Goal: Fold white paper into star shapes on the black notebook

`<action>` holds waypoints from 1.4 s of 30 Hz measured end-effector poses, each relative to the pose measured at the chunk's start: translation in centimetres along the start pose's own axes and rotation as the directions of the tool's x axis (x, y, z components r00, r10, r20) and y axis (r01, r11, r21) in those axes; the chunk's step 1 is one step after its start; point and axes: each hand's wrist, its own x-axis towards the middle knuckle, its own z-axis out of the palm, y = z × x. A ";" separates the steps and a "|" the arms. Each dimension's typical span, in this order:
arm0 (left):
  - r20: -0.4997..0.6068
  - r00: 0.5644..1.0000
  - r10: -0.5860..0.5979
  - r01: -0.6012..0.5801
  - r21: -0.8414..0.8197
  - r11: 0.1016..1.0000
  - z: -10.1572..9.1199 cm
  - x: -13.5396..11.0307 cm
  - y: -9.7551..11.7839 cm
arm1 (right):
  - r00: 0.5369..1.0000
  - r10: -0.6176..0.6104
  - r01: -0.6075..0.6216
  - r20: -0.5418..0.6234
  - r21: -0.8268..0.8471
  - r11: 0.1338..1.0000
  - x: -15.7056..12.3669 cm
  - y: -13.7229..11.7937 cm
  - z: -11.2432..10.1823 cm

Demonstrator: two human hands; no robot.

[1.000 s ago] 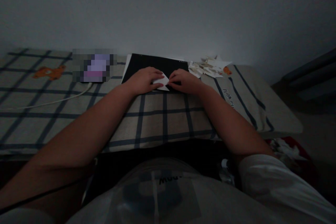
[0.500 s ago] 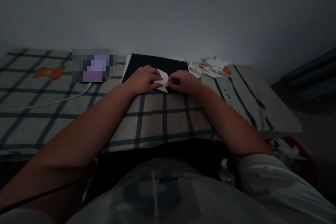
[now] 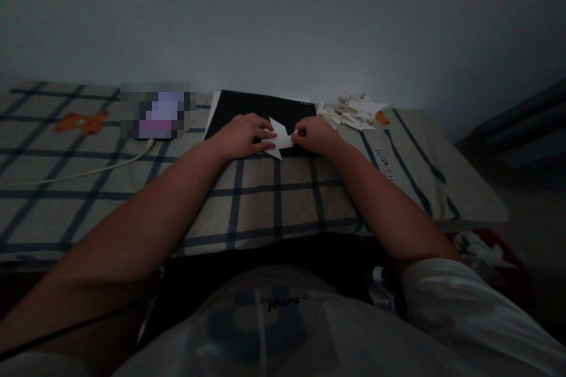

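A white folded paper (image 3: 283,140) with pointed corners lies over the black folder or board (image 3: 260,103). My left hand (image 3: 242,136) rests on its left part, thumb and fingers gripping the paper from above. At the other end, my right hand (image 3: 316,135) pinches the narrow right tip between thumb and curled fingers. Parts of the paper are hidden beneath the left fingers. Dim light keeps the exact folds from showing clearly.
Several folded paper pieces (image 3: 354,112) lie to the right on the checked tablecloth (image 3: 256,206). A blurred-out phone (image 3: 161,115) with a white cable (image 3: 110,168) is at left. Below right are a red container (image 3: 522,277) with paper pieces and a bottle (image 3: 381,288).
My right hand has shifted slightly right with the paper's tip. The paper has moved a little right, and more of its middle shows between my hands.
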 end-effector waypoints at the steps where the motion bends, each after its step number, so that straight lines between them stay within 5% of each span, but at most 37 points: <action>1: 0.000 1.000 0.005 -0.005 0.002 1.000 0.0 0.0 0.0 | 1.000 0.003 -0.003 0.007 -0.012 1.000 0.0 0.0 0.1; 13: 0.009 0.999 0.045 -0.046 0.111 0.993 -0.7 0.3 1.0 | 0.998 -0.044 0.044 -0.045 -0.003 0.999 0.0 0.8 0.9; 17: 0.056 0.998 0.008 -0.016 0.144 0.990 -0.9 0.2 1.6 | 0.971 -0.223 0.225 -0.089 0.013 0.974 -0.1 1.1 0.7; 21: 0.056 0.998 0.013 -0.023 0.185 0.982 -1.0 0.1 2.0 | 0.930 -0.365 0.365 0.036 0.000 0.931 -0.2 0.8 0.2; 29: 0.026 0.997 -0.073 0.068 0.160 0.985 -1.1 0.2 2.8 | 0.918 -0.375 0.382 0.127 -0.043 0.923 -0.7 0.1 -0.8; 42: 0.017 0.999 -0.031 0.028 0.146 0.989 -0.3 0.5 1.6 | 0.948 -0.312 0.317 0.068 -0.073 0.946 -0.4 -0.3 0.2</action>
